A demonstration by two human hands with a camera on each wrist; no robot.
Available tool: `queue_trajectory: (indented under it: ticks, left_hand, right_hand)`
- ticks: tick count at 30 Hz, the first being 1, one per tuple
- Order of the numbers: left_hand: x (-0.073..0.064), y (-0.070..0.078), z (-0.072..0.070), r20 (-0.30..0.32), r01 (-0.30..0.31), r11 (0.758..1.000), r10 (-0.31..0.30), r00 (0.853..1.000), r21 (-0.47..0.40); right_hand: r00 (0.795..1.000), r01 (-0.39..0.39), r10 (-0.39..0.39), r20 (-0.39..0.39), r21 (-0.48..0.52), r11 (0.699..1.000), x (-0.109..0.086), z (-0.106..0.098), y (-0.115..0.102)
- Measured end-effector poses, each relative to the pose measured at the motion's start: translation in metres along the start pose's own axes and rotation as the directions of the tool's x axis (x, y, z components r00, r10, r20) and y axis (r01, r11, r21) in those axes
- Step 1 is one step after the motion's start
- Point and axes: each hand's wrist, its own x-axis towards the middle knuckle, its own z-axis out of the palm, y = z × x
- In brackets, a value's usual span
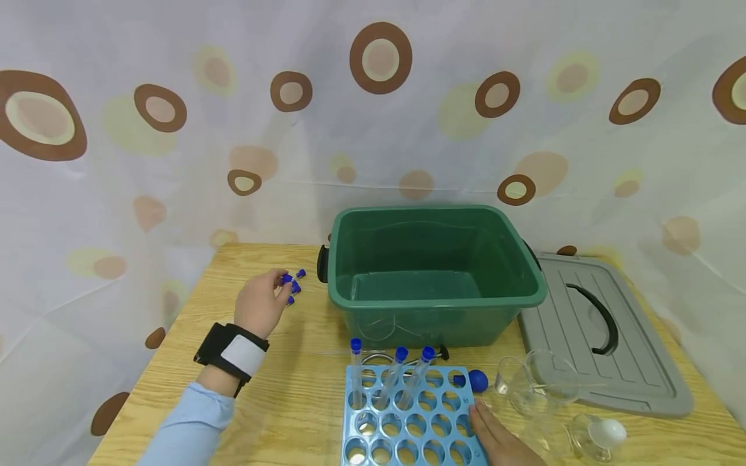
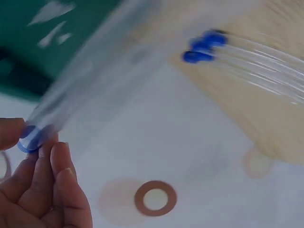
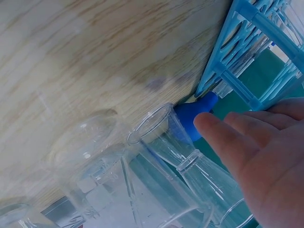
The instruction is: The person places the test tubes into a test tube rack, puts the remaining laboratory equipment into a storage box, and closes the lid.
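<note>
1. Pinching a clear tube by its blue cap, that's what the left hand is up to: thumb on one side, fingers on the other. There's a black wristband behind it.
2. A few loose tubes with the same caps lie on the table, just beside the left hand's fingertips.
3. The right hand isn't pinching anything I can see. Its visible fingers look pretty straight and touch the side of a light blue rack.
4. That rack sits just left of the right hand, with three capped tubes in it, one about upright and two tilted.
5. Just past the right fingertips is a blue rubber bulb. Clear glassware sits right of that hand, with a grey lid farther out.
6. Beyond both hands, roughly between them, stands a green bin.
</note>
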Motion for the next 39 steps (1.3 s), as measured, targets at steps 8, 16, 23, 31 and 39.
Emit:
queue_trajectory:
  ticks: [8, 16, 23, 31, 39]
  left_hand:
    - [-0.01, 0.021, -0.045, -0.08, 0.034, 0.978, -0.052, 0.995, -0.206]
    - [-0.02, 0.052, -0.074, -0.197, -0.049, 0.945, -0.016, 0.98, -0.323]
    - [-0.019, 0.069, -0.086, -0.27, -0.145, 0.93, 0.052, 0.961, -0.338]
    - [-0.016, 0.079, -0.093, -0.296, -0.189, 0.91, 0.078, 0.952, -0.37]
    - [-0.011, 0.097, -0.099, -0.288, -0.212, 0.879, 0.09, 0.953, -0.426]
  right_hand:
    - [1.0, -0.003, 0.003, 0.011, 0.005, 1.0, 0.001, -0.002, 0.0]
    - [0.999, -0.02, 0.018, 0.041, 0.031, 0.999, 0.0, -0.002, 0.001]
    - [0.998, -0.024, 0.02, 0.056, 0.056, 0.998, 0.001, -0.002, 0.002]
    - [0.997, -0.023, 0.018, 0.068, 0.065, 0.998, 0.0, -0.001, 0.003]
    - [0.996, -0.03, 0.025, 0.082, 0.063, 0.998, -0.001, -0.003, 0.004]
